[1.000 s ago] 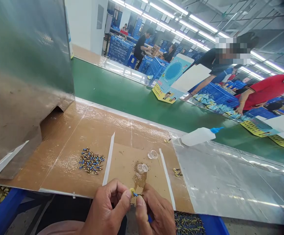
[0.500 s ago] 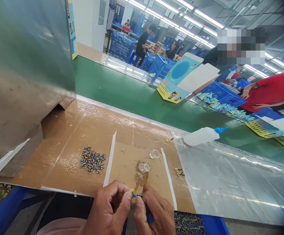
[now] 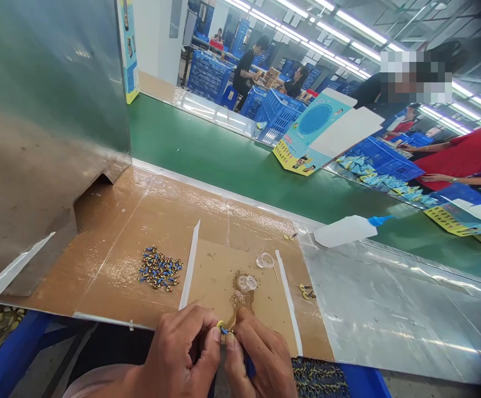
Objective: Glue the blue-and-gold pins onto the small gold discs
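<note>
Closing toward each other since the earlier frame, our hands are working over the near edge of a cardboard sheet. We are pinching a small gold ring in our left hand, while our right hand is gripping a small blue piece against it. We are keeping a pile of blue-and-gold parts on the sheet to the left, and clear plastic discs are lying beside a brown smear, with a white squeeze bottle beyond.
</note>
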### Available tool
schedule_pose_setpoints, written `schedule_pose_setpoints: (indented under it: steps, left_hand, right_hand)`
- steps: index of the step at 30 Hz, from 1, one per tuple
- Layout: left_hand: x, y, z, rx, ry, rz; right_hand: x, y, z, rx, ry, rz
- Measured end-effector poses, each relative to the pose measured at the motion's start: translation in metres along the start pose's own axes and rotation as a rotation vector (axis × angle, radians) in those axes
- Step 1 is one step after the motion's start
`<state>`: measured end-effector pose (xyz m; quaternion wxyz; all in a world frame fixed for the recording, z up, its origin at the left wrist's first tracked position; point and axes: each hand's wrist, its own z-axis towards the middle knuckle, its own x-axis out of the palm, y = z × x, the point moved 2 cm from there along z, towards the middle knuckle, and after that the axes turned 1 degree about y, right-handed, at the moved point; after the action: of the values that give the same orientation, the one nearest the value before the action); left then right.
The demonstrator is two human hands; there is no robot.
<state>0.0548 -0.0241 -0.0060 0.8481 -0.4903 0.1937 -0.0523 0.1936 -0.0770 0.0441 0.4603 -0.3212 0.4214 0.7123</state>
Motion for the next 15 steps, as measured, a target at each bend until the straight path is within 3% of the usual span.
schedule_pose_setpoints:
  steps: [8, 15]
  left_hand:
    - [-0.007, -0.005, 0.005, 0.092, 0.000, 0.075]
    - [-0.003, -0.003, 0.000, 0.021, 0.048, 0.075]
  right_hand:
    - [0.000, -0.002, 0.000, -0.034, 0.038, 0.068]
    - [0.009, -0.006, -0.012, 0.236, 0.085, 0.232]
